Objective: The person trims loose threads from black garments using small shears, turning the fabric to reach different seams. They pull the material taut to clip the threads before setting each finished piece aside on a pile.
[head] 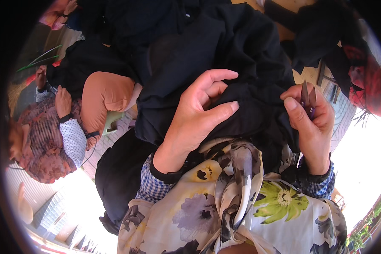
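Note:
Black cloth (pixel 187 60) lies in broad folds across my lap and on ahead of me. My left hand (pixel 200 108) is over it, thumb and fingers apart in a loose curve, with nothing visible between them. Small thread snips (pixel 309 100) with a purple handle are tucked in the palm of my right hand (pixel 314 123). Their two pointed blades stand up and slightly apart from each other. My right thumb and forefinger come close together at the cloth's right part; whether they pinch any fabric or thread, I cannot tell.
To the left sits a person in orange trousers (pixel 106 90) and a patterned garment (pixel 47 139), both hands raised near black cloth. Part of a green stool (pixel 113 122) shows beneath them. Dark cloth (pixel 320 35) and a red-and-black garment (pixel 371 82) are at the right.

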The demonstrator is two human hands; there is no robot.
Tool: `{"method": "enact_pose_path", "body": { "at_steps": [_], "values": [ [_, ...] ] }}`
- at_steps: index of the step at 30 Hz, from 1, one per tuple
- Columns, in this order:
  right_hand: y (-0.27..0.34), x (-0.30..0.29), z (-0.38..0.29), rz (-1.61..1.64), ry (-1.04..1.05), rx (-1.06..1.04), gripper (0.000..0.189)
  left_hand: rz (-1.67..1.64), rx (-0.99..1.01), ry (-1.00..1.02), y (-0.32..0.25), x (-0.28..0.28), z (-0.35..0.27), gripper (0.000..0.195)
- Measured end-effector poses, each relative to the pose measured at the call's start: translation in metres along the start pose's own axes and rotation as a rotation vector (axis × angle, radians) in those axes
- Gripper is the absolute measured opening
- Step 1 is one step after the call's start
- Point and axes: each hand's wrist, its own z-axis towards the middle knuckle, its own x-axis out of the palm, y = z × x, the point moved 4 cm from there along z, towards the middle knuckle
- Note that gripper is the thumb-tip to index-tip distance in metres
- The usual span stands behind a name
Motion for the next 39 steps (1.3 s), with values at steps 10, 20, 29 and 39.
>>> {"method": "enact_pose_path", "body": {
  "at_steps": [10, 20, 29, 39],
  "values": [
    [-0.041, 0.014, -0.018, -0.132, 0.128, -0.065, 0.007, 0.168, 0.122, -0.023, 0.019, 0.019, -0.021, 0.044],
    [-0.038, 0.012, -0.023, -0.229, 0.004, 0.023, 0.011, 0.436, 0.231, -0.065, 0.014, 0.033, -0.026, 0.037],
    [-0.029, 0.011, -0.018, -0.547, -0.019, -0.407, 0.008, 0.439, 0.243, -0.123, 0.018, 0.035, -0.017, 0.037],
    [-0.058, 0.009, -0.006, -0.009, 0.046, -0.037, 0.007, 0.222, 0.066, -0.077, 0.026, 0.024, -0.013, 0.038]
  ]
}}
